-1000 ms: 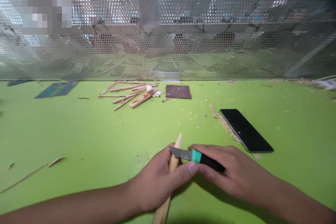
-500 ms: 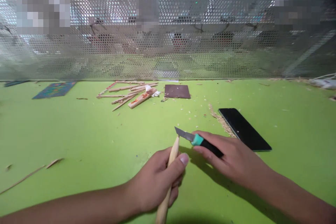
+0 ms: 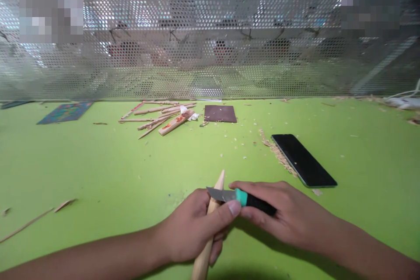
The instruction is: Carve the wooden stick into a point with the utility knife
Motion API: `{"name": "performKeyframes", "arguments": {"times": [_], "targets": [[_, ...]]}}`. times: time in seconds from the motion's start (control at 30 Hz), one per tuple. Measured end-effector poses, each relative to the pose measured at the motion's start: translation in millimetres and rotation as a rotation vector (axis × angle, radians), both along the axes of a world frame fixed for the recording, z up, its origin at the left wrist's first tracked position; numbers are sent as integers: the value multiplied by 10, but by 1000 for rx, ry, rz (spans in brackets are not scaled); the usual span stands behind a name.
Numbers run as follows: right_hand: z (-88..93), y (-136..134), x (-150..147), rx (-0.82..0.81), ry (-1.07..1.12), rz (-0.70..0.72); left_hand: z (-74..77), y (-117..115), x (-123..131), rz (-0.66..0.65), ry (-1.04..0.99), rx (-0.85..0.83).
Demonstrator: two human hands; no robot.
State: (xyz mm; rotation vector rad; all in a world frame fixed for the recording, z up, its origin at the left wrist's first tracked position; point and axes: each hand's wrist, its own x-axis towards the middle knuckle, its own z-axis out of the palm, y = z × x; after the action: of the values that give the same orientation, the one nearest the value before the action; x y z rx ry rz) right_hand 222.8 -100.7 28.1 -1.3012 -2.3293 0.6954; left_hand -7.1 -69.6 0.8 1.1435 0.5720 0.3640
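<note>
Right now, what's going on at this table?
A person's left hand grips a pointed wooden stick, while the right hand holds a black-and-teal knife. The blade lies across the stick, just below its tip. A dark phone rests on the green table beside wood shavings; thin sticks lie farther back.

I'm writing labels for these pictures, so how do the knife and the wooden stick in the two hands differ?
The stick is pale and plain, while the knife is grey, teal and black. The left hand grips the stick; the right hand holds the knife. The stick points forward, whereas the knife lies crosswise over it in this view. Both have a pointed end.
</note>
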Motion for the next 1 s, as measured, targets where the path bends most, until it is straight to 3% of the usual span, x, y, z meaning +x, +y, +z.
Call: {"name": "performKeyframes", "arguments": {"times": [0.2, 0.3, 0.4, 0.57, 0.77, 1.0], "targets": [[-135, -32, -19, 221, -76, -154, 6, -72, 33, 123, 49, -15], [-105, 10, 47, 311, -108, -272, 13, -109, 37, 197, 107, 14], [-62, 46, 117, 326, -82, -293, 4, -131, 21, 233, 90, 54], [-74, 74, 156, 275, -58, -209, -41, -137, 2, 235, 75, 105], [-116, 96, 165, 204, -120, -108, -19, -90, 22, 167, -2, -21], [-71, 79, 109, 111, -107, 24, 16, -75, 12, 167, 99, -22]]}}
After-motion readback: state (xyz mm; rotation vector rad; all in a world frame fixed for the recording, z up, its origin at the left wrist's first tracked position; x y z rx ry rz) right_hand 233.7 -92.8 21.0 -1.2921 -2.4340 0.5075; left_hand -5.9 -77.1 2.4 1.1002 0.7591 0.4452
